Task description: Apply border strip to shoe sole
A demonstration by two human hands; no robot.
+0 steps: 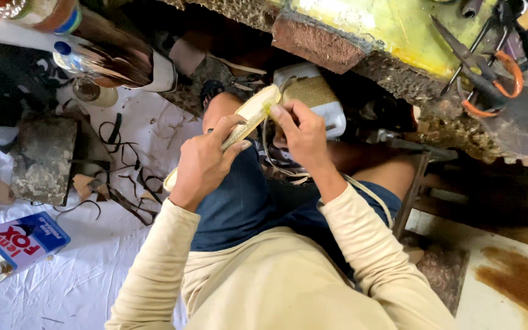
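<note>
sole [249, 119]: pale, long and thin, held over the lap, edge turned up toward the camera
long axis: slants from lower left, near the left wrist, up to upper right at the right fingertips
left hand [203, 165]: wrapped shut around the lower half, thumb laid along the upper edge
right hand [300, 131]: pinched shut on the upper tip, fingers curled behind
nearer hand: both touching; left carries the length, right only the end
strap [268, 156]: thin pale loop hanging below the sole, between the hands
scissors [481, 73]: orange-handled, on the bench at upper right, well apart from both hands
</note>
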